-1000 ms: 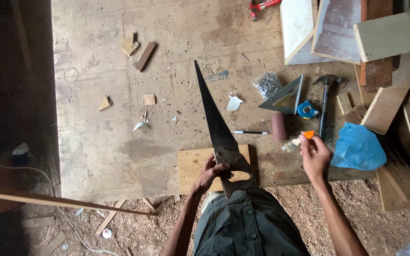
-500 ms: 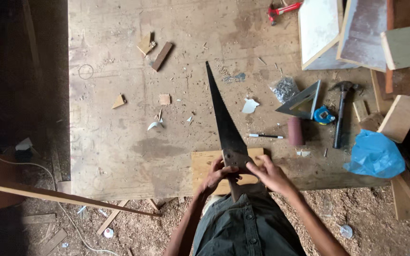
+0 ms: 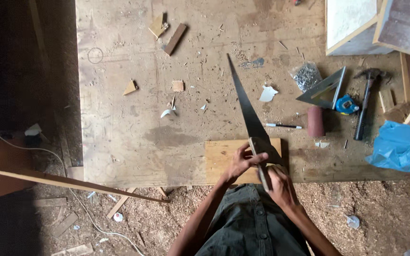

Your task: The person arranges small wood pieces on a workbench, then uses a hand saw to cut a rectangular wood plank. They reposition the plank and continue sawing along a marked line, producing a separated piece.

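Clenched on the handle of a handsaw (image 3: 251, 124), the right hand (image 3: 279, 186) sat at the near table edge, forearm running back toward five o'clock. Left hand (image 3: 241, 162): fingers pressed against the blade's base and the small wooden board (image 3: 224, 159) beneath it, grasping at the blade rather than closed around it; forearm angled toward seven o'clock.

Handsaw: dark tapered blade, lying flat across the board, tip pointing toward eleven o'clock over the worktable (image 3: 129, 142).

Small wooden board: pale, rectangular, flush with the table's near edge, directly before the person's torso.

At two o'clock from the hands: maroon cylinder (image 3: 315, 121), upright; a pen (image 3: 284, 126) just beside it; metal triangular square (image 3: 326, 89); blue tape measure (image 3: 346, 105); hammer (image 3: 365, 104); clear bag of nails (image 3: 306, 76).

At three o'clock: crumpled blue plastic bag (image 3: 398, 147).

At ten to eleven o'clock: scattered wood offcuts (image 3: 175, 39).

Sawdust covered the floor around the person's legs.
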